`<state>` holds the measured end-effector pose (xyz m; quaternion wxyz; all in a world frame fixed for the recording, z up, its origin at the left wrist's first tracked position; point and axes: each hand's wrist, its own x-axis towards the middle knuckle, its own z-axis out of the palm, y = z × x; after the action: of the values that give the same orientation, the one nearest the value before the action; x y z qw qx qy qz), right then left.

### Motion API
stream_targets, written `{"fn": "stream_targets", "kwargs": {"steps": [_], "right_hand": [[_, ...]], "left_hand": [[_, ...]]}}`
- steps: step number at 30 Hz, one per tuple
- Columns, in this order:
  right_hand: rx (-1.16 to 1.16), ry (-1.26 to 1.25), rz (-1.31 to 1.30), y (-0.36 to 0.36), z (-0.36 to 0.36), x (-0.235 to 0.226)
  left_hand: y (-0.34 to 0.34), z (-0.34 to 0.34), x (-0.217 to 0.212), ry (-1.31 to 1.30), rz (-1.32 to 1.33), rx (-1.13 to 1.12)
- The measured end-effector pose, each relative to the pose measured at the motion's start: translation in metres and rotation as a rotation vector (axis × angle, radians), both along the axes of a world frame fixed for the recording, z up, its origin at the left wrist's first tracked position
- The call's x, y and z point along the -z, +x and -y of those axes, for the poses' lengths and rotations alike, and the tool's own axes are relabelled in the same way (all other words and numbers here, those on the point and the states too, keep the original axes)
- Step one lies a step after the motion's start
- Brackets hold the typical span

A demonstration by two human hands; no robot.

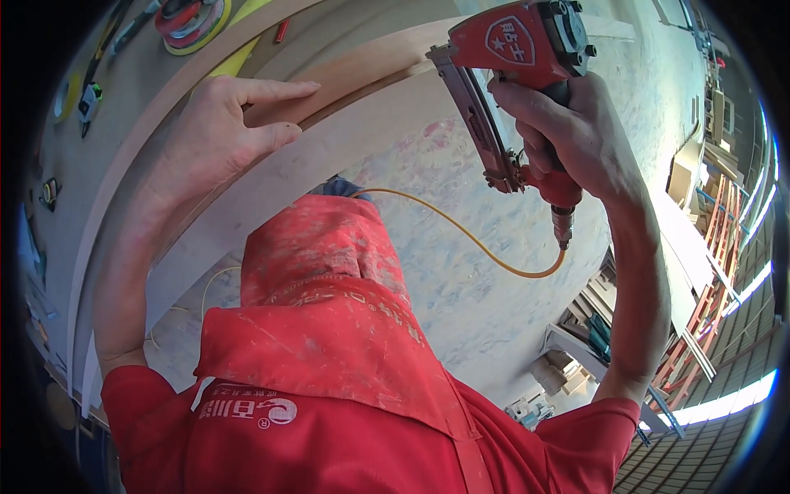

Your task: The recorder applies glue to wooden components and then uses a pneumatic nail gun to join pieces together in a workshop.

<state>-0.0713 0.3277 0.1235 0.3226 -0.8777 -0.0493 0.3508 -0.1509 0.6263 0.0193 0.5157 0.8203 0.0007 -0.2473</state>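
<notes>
My right hand is wrapped round the handle of a red air nail gun, with its slim dark magazine slanting down on the left. The gun's nose is beside the far part of a pale wooden board; whether it touches cannot be told. A yellow air hose hangs from the fitting under the grip and loops toward my apron. My left hand lies on the board near the table edge, index finger and thumb stretched out and apart, its other fingers hidden.
On the grey worktable at the left lie tape rolls, a tape measure, a red pencil-like stick and a long curved-looking wooden strip. Boards and an orange metal rack stand at the right. Wood offcuts lie on the floor.
</notes>
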Motion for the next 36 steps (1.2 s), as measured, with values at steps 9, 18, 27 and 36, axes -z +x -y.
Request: {"fn": "stream_targets", "kwargs": {"steps": [9,18,27,36], "right_hand": [[-0.004,-0.007,0.008,0.000,0.001,0.004],[-0.084,-0.105,0.011,0.007,-0.004,0.001],[-0.063,0.167,-0.088,-0.015,-0.028,0.002],[-0.103,0.092,-0.104,-0.017,-0.028,0.006]], "left_hand": [[-0.001,-0.002,0.005,0.018,0.034,0.012],[0.000,0.000,0.005,0.004,0.033,-0.003],[0.000,0.004,0.003,-0.071,-0.001,-0.055],[-0.001,0.004,0.008,-0.090,0.012,-0.053]]}}
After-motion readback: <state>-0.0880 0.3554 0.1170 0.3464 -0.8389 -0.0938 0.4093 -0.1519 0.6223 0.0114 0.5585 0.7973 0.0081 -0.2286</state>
